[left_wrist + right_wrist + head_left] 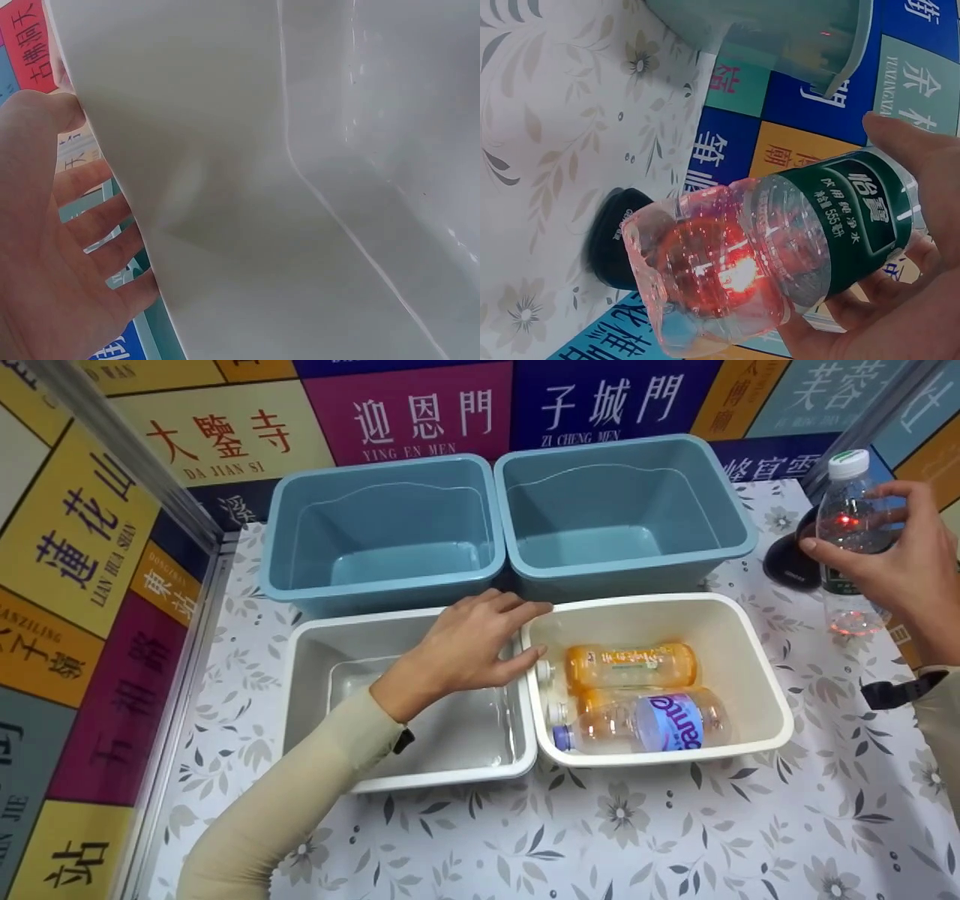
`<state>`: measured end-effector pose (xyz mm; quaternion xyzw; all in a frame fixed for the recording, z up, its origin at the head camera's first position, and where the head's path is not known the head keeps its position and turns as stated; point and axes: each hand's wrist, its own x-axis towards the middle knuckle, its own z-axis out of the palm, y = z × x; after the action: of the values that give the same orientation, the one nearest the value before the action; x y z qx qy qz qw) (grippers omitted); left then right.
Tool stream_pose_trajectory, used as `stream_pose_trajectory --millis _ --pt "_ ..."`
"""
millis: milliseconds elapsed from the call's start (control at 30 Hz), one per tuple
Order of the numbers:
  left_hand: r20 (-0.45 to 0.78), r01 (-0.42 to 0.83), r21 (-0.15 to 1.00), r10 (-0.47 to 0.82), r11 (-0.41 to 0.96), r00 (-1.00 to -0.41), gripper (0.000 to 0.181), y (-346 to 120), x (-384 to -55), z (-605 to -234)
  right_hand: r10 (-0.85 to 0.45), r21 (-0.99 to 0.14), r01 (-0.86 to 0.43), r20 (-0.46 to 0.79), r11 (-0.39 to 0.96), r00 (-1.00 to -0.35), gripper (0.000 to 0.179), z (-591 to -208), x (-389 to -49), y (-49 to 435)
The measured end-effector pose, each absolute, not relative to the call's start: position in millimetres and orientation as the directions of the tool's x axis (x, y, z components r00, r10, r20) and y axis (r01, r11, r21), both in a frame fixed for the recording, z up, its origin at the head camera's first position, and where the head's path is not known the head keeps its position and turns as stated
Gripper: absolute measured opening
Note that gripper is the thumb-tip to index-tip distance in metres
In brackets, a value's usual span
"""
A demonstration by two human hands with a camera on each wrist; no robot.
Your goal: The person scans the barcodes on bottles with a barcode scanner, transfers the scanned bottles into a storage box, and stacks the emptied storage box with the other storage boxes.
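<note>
My right hand (900, 559) holds a clear plastic water bottle (844, 525) with a white cap, upright at the table's right side. Its green label (847, 217) shows in the right wrist view, fingers and thumb around it; red light glows through the plastic. My left hand (476, 641) rests over the adjoining rims of two white bins, fingers loosely extended; the left wrist view shows its fingertips touching a bin's edge. Inside the right white bin (660, 759) lie orange-coloured bottles (630, 666) and a clear bottle with a purple label (671, 724). The left white bin (450, 735) shows its bare floor.
Two blue bins, left (382, 525) and right (615, 510), stand behind the white ones. A black device (791, 556) sits behind the held bottle. Floral cloth covers the table (622, 840); panels with printed characters (420, 416) border the back and left.
</note>
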<state>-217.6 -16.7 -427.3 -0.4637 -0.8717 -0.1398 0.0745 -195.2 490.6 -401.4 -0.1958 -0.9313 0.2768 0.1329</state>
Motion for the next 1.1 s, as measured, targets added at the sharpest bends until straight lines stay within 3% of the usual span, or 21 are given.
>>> stream_pose_trajectory --millis 767,1100 --pt "0.270 0.833 0.173 0.788 0.525 -0.553 0.054 -16 -217 -428 0.593 -0.590 0.452 0.057 0.669 -0.803 0.078 -414 -215 504" --pt "0.261 0.824 0.185 0.781 0.536 -0.567 0.055 -17 -217 -427 0.618 -0.560 0.429 0.199 0.709 -0.761 0.085 -424 -226 506"
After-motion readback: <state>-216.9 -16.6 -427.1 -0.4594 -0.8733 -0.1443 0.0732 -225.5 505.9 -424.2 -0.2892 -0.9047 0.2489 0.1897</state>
